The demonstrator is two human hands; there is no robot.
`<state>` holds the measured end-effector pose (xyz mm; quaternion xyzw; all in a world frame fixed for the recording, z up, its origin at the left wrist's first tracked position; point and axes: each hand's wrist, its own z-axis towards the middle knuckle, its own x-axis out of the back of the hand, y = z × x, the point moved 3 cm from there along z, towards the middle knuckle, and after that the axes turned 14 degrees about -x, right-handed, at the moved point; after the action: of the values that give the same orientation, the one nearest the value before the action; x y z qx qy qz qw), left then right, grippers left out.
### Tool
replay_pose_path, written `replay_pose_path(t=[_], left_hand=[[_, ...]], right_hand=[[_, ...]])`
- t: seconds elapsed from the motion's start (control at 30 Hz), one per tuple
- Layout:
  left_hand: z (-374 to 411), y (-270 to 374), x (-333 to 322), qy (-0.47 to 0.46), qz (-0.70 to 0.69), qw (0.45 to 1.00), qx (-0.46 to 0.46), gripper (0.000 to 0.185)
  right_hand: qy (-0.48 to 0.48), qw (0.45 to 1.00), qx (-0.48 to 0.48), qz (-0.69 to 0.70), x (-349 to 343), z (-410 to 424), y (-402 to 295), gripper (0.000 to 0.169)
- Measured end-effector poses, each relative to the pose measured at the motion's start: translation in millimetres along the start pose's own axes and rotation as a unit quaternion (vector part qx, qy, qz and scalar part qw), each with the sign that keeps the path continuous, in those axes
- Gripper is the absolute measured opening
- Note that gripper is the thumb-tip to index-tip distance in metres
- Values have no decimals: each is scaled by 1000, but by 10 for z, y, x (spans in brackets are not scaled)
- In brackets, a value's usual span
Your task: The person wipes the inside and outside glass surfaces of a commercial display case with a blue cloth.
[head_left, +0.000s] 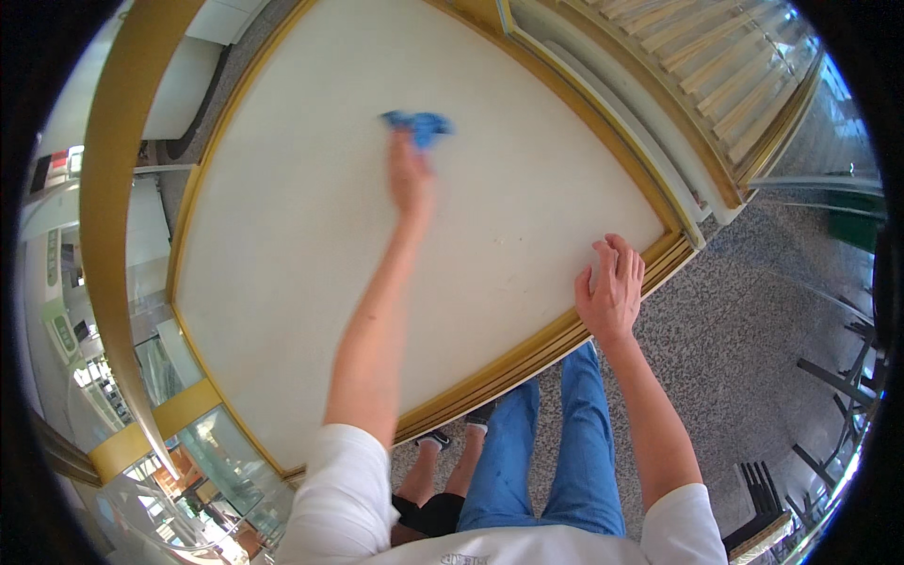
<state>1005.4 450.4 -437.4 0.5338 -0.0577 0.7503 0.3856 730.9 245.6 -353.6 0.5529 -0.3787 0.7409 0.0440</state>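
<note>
My left hand (412,176) is stretched out over a white board (304,212), the base of a gold-framed glass display case. A crumpled blue cloth (424,128) is held in its fingers against the board; hand and cloth are blurred. My right hand (611,288) rests at the near right corner, its fingers spread and bent over the board's edge. Beneath it runs a gold sliding-door track (501,353) with several grooves. Small specks (500,241) and faint marks dot the board between my hands.
A gold frame post (106,212) rises on the left. Beyond the right side, another case holds pale slats (706,78). Speckled floor (678,325) lies to the right, with dark metal legs (833,385) farther out. Another person's legs (424,474) are close on my left.
</note>
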Motion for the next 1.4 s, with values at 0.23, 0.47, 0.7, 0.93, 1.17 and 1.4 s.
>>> replay_pose_path(t=[0.23,0.47,0.7,0.93,1.17,1.4], left_hand=[[-105,1619,69,-53,-393,912,107,34],[245,407,545,201,-423,812,349,22],[1324,-970,-160,84,-94,974,187,37],[2637,-976,-824,4,-92,996,15,38],[2380,-172,-935,14,-127,988,-82,30],[1186,1081,-650,-21,-159,965,-208,26]], right_hand=[[-24,1000,8,7,43,29,18,36],[-71,990,77,94,259,217,205,38],[-89,989,115,3,163,353,317,43],[-85,991,103,14,145,377,310,41],[-71,994,82,-8,169,370,318,41],[-51,994,95,-1,188,354,252,37]])
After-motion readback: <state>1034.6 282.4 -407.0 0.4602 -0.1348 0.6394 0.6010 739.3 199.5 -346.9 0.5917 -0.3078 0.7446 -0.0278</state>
